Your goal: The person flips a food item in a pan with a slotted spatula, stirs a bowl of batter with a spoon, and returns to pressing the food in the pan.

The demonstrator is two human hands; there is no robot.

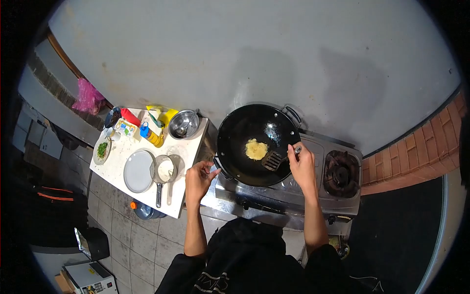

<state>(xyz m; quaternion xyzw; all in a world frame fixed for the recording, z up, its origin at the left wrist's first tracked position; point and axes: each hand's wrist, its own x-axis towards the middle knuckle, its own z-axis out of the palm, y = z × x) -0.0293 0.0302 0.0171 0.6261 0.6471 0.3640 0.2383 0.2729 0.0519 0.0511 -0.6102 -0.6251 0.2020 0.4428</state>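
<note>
A black wok [240, 127] sits on the left part of the gas stove. Inside it, near the centre, lies a yellow lump of food [256, 149]. My right hand [302, 164] is closed round the handle of a slotted black spatula [271, 160], whose blade rests in the wok just right of the food. At the wok's lower left side is my left hand [199, 180], its fingers bent close to the side handle [223, 170]; whether they grip it cannot be made out.
Left of the stove, a white table [110, 169] carries a grey plate [138, 171], a small pan [159, 179], a metal bowl [184, 124], a yellow bottle [151, 135] and a dish of chopped greens [102, 150]. An uncovered burner [342, 174] is at right.
</note>
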